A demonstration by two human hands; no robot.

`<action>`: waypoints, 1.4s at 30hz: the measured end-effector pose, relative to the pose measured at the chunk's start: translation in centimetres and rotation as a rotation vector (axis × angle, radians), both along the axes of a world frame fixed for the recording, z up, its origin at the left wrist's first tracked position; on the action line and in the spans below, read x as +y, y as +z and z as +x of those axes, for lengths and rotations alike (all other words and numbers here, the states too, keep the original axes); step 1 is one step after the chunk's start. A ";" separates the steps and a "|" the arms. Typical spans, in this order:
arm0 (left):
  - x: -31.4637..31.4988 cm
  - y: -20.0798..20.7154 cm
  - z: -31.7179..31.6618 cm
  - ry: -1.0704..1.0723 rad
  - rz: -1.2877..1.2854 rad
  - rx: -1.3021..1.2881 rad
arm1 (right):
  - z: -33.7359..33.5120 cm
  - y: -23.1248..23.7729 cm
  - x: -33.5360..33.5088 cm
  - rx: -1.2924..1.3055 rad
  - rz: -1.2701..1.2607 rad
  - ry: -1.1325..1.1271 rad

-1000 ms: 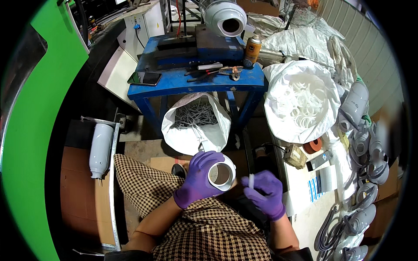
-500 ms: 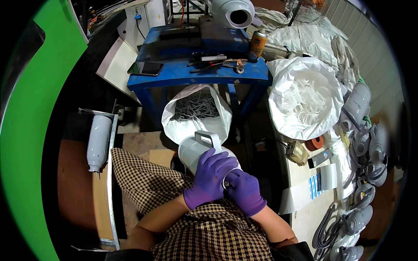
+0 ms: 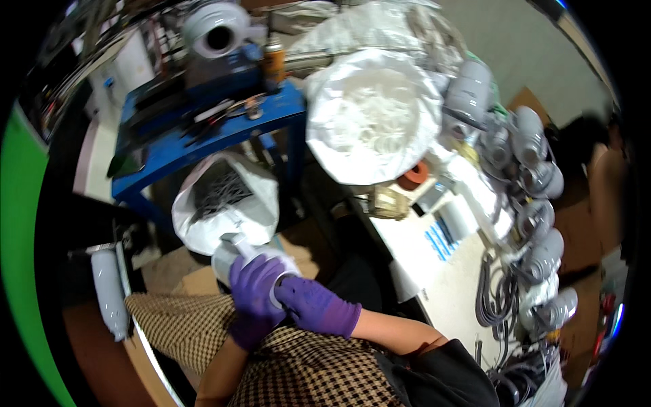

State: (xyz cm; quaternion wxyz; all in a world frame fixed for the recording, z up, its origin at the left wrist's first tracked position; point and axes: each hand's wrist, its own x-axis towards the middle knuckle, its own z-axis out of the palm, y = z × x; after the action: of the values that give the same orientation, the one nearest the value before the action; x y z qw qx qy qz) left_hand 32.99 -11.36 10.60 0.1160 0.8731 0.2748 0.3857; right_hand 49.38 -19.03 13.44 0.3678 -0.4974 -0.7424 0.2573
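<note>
A light grey jug body (image 3: 224, 263) with a side handle lies tilted in front of my lap. My left hand (image 3: 258, 298), in a purple glove, is wrapped over its side near the white-rimmed open end. My right hand (image 3: 317, 306), gloved alike, is closed with its fingertips at that rim. Anything small between those fingertips is hidden. Just beyond the jug stands a white sack (image 3: 254, 217) of thin grey strips (image 3: 222, 195). Farther right, a large white sack (image 3: 325, 152) holds many translucent white rings (image 3: 380, 115).
A blue bench (image 3: 203, 152) at the far left carries tools, a spray can (image 3: 274, 62) and a grey jug body (image 3: 215, 30). At right, a white table (image 3: 447, 292) bears grey jug parts (image 3: 542, 254), an orange roll (image 3: 413, 176) and grey straps (image 3: 498, 292). A grey cylinder (image 3: 110, 292) lies left.
The view has swung to the right, so the bench, sacks and hands sit farther left in it. Both hands remain on the jug. A blurred arm shows at the right edge.
</note>
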 end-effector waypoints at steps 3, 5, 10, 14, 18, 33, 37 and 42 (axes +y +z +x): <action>-0.2 1.8 -2.5 -0.036 0.054 0.220 | 4.6 3.6 -3.1 0.216 0.194 -0.171; -1.0 -4.2 -7.0 -0.151 0.524 0.352 | 10.3 3.2 -5.5 0.183 0.335 -0.541; -3.3 0.3 -1.9 -0.390 1.344 0.541 | 25.0 -3.3 -12.4 -0.307 0.289 -1.204; -2.9 -1.0 3.1 -0.789 1.124 0.510 | 26.2 -5.9 -11.5 -0.406 0.104 -1.334; -2.8 -6.0 3.6 -0.410 1.433 0.547 | 25.4 -5.6 -10.0 -0.346 -0.004 -1.453; 0.9 -9.3 3.8 -0.283 1.822 0.455 | 20.2 9.1 1.2 0.055 0.245 -0.734; 0.9 -9.7 4.2 -0.535 1.172 0.239 | 20.5 7.9 5.5 0.097 0.016 -0.633; 0.9 -5.4 3.5 -0.628 0.851 0.253 | 19.8 6.6 7.1 -0.312 0.230 -0.814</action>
State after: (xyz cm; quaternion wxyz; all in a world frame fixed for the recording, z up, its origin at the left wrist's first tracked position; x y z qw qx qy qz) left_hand 36.45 -10.50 5.20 -0.1720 0.9226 -0.1681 0.3015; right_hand 69.20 -11.88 20.08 0.3756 -0.7377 -0.5565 -0.0705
